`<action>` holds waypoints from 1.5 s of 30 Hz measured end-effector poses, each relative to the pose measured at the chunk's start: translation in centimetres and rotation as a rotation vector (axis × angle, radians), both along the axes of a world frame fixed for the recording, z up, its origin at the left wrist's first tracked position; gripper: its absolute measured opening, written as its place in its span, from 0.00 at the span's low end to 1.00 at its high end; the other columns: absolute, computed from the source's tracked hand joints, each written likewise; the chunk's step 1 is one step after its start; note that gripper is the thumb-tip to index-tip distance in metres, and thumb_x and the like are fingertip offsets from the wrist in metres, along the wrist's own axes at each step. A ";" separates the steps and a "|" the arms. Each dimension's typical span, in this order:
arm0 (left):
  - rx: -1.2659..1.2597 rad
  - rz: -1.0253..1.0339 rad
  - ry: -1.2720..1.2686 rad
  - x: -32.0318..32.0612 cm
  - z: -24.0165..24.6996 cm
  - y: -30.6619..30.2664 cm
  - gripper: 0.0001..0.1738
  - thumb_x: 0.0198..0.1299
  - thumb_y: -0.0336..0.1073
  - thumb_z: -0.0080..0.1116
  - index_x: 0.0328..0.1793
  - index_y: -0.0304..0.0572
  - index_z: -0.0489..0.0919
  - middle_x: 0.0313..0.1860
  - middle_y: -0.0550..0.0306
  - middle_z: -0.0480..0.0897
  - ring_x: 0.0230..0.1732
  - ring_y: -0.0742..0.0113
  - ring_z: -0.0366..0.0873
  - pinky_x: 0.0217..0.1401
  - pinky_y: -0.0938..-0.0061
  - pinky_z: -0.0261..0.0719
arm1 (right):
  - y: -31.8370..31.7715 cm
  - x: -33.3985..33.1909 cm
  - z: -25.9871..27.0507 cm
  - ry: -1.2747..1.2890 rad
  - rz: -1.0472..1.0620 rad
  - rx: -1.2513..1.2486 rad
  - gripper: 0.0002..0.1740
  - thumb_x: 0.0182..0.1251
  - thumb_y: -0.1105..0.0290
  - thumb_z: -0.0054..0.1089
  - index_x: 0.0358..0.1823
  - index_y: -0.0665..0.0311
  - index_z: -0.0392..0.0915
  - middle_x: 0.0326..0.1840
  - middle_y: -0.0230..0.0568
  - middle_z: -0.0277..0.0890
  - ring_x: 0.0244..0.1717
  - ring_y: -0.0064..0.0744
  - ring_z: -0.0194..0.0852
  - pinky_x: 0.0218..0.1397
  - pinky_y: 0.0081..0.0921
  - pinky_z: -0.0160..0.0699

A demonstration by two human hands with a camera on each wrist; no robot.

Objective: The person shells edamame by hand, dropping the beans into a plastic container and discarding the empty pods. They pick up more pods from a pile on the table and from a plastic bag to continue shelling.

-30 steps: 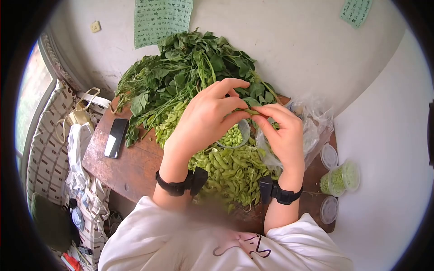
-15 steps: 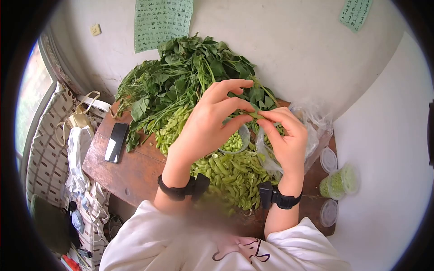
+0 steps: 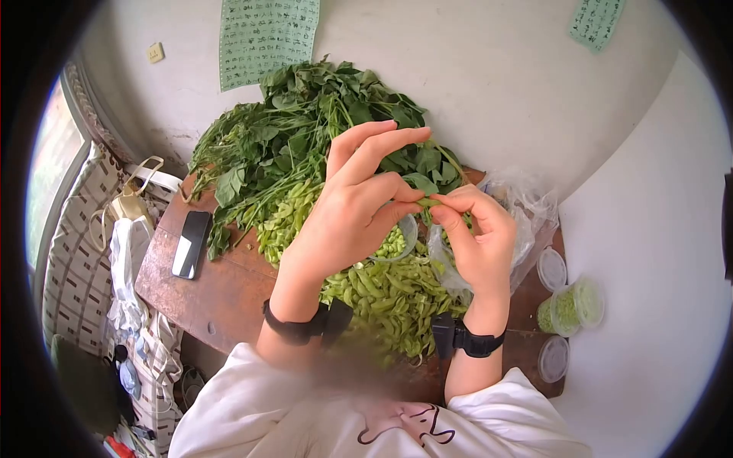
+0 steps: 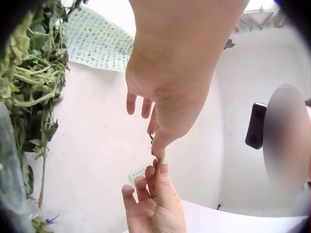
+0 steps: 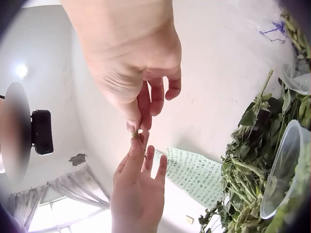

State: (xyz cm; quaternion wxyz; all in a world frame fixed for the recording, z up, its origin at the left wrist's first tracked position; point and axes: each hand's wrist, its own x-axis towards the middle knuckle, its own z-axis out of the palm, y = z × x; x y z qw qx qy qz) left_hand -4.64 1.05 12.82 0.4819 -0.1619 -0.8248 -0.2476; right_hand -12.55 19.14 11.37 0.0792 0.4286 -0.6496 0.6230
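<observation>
Between both hands, above the table, is a green soybean pod (image 3: 429, 202). My left hand (image 3: 347, 202) pinches one end between thumb and forefinger, its other fingers raised and spread. The right hand (image 3: 486, 240) pinches the other end from the right with thumb and forefinger. In the left wrist view only a short green bit of the pod (image 4: 161, 160) shows between the fingertips. Beneath the hands stands a clear plastic bowl (image 3: 413, 238) with shelled green beans, partly hidden by the left hand. A heap of pods (image 3: 385, 298) lies in front of the bowl.
Leafy stalks (image 3: 294, 126) pile up at the back of the wooden table (image 3: 237, 294). More pods (image 3: 279, 225) lie left of the bowl. A phone (image 3: 191, 244) rests at the left. At right are a plastic bag (image 3: 531, 217), a tub of beans (image 3: 561, 311) and lids (image 3: 553, 359).
The left hand's outer fingers have lifted and spread upward. Its forefinger has bent in closer to the pod. Both hands keep their pinch on it, and the head view has shifted slightly.
</observation>
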 end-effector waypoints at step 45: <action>-0.002 -0.147 -0.226 0.4 -1.0 -1.3 0.07 0.47 0.23 0.71 0.30 0.37 0.83 0.61 0.60 0.86 0.76 0.44 0.66 0.72 0.55 0.72 | 0.5 0.3 0.5 0.438 -0.021 0.271 0.08 0.61 0.83 0.70 0.38 0.72 0.78 0.31 0.44 0.77 0.30 0.40 0.76 0.34 0.33 0.75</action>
